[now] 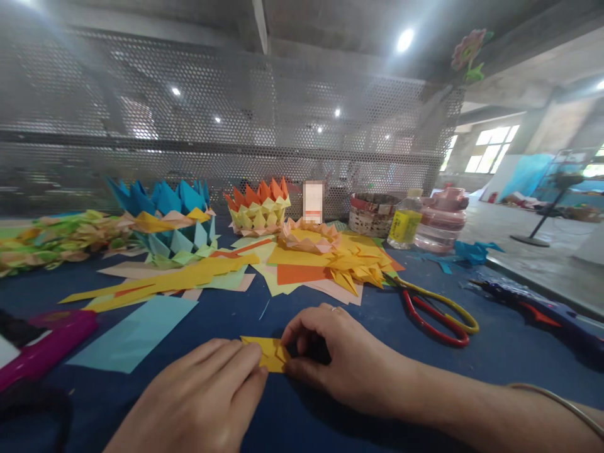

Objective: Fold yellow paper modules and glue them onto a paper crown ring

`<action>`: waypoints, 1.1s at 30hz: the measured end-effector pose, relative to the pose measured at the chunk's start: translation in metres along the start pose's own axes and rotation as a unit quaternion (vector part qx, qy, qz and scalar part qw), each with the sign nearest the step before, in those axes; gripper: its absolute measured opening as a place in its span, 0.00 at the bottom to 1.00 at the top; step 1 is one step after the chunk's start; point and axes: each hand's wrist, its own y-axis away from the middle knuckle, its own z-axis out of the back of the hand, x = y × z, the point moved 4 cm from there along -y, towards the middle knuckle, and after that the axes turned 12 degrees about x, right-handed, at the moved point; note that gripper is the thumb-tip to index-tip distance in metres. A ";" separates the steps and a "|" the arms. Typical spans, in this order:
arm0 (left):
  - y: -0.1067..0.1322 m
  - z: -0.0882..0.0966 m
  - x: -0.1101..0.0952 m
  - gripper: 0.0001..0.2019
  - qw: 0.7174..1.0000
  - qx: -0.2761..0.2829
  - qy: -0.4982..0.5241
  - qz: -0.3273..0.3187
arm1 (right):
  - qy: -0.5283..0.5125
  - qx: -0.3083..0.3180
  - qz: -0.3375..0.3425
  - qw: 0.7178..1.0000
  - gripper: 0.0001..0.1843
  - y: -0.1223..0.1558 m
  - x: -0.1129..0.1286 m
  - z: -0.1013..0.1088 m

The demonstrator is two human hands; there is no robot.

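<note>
A small folded yellow paper piece (270,352) lies on the dark blue table (302,434) right in front of me. My left hand (202,396) presses down on its left part with the fingers lying flat together. My right hand (333,355) is curled over its right end, fingertips pinching the paper's edge. Behind them lie loose sheets of yellow, orange and pink paper (302,270) and a pile of folded yellow units (361,264).
Red-and-yellow scissors (438,311) lie to the right. A light blue sheet (134,333) and a magenta object (44,349) are on the left. Finished paper crowns, blue (165,211) and orange-yellow (258,207), a basket (372,214), a bottle (404,223) and a pink jar (443,220) stand along the perforated metal screen.
</note>
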 end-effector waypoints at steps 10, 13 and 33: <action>-0.004 -0.001 -0.001 0.21 0.992 -0.085 0.076 -0.053 | 0.016 -0.012 0.023 1.000 0.07 0.001 -0.001 -0.001; -0.004 -0.005 -0.002 0.23 0.991 -0.080 0.090 -0.063 | 0.015 -0.018 0.021 1.000 0.08 0.001 -0.002 -0.002; -0.014 0.001 0.004 0.21 0.978 0.026 0.206 0.008 | 0.024 0.007 0.040 0.999 0.08 0.001 -0.001 0.000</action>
